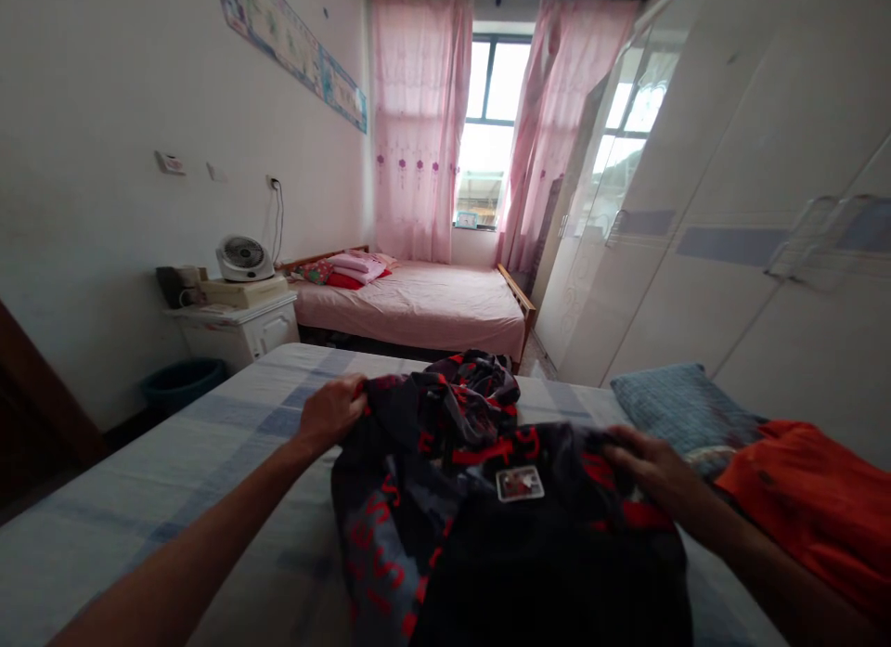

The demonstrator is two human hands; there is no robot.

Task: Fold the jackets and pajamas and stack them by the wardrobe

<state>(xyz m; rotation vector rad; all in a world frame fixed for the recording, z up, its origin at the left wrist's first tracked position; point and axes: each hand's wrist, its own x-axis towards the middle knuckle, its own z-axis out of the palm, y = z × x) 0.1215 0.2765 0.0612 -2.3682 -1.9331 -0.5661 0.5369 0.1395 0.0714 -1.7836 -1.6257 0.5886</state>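
Note:
A black garment (529,554) with red lettering and grey patches spreads over the near bed, its lower part towards me. It bears a small white-edged patch near the middle. My left hand (332,409) is closed on its upper left edge. On the other side, my right hand (639,454) pinches the upper right edge. Between the hands the cloth sags, and a crumpled part of the same dark, red-marked fabric (477,387) lies beyond it. I cannot tell whether that part is a separate piece.
The bed sheet (229,480) is pale with blue stripes. To the right lie a blue cushion (686,406) and an orange cloth (814,498). A fan (245,257) stands on a white cabinet (237,331) beside a bin (182,382). A pink bed (432,304) and wardrobe (696,285) stand beyond.

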